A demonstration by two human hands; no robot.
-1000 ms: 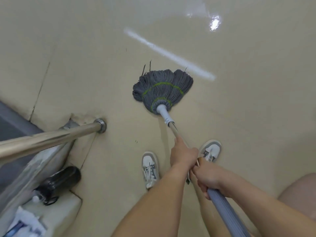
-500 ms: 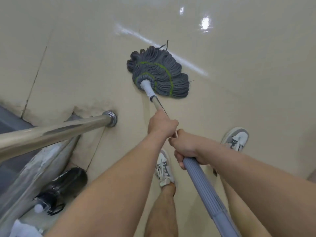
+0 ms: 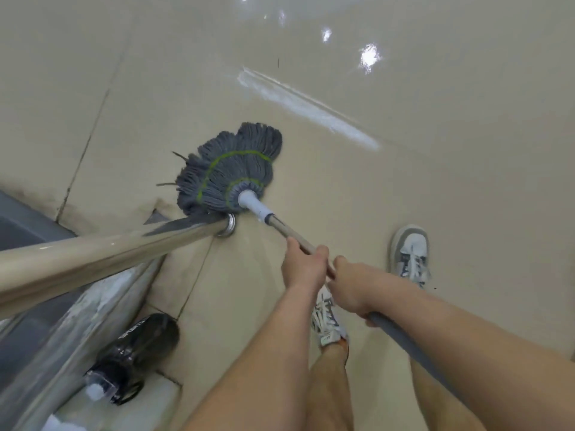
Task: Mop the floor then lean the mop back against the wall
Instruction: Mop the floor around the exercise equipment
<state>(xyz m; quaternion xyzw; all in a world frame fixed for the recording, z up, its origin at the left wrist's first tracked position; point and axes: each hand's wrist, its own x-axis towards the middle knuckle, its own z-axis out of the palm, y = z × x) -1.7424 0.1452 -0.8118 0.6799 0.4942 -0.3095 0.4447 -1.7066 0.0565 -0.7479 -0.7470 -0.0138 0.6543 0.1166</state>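
A person works a grey string mop head with green stitched bands (image 3: pixel 230 172) over a glossy beige tiled floor (image 3: pixel 404 188), its strands splayed flat at ten o'clock from the hands and seemingly touching the round base of a polished steel rail post (image 3: pixel 124 250) at the head's six o'clock. The left hand (image 3: pixel 303 269) is wrapped round the bare metal shaft of the mop handle (image 3: pixel 281 227). The right hand (image 3: pixel 351 290), just behind it at four o'clock, is clenched round the top of the ribbed grey grip. A dark plastic bottle (image 3: pixel 133 353) lies on a ledge at seven o'clock. Mopping appears under way. The next stroke likely calls for drawing the head clear of the post, then sweeping open floor toward one o'clock. No wall to lean the mop on is in view.
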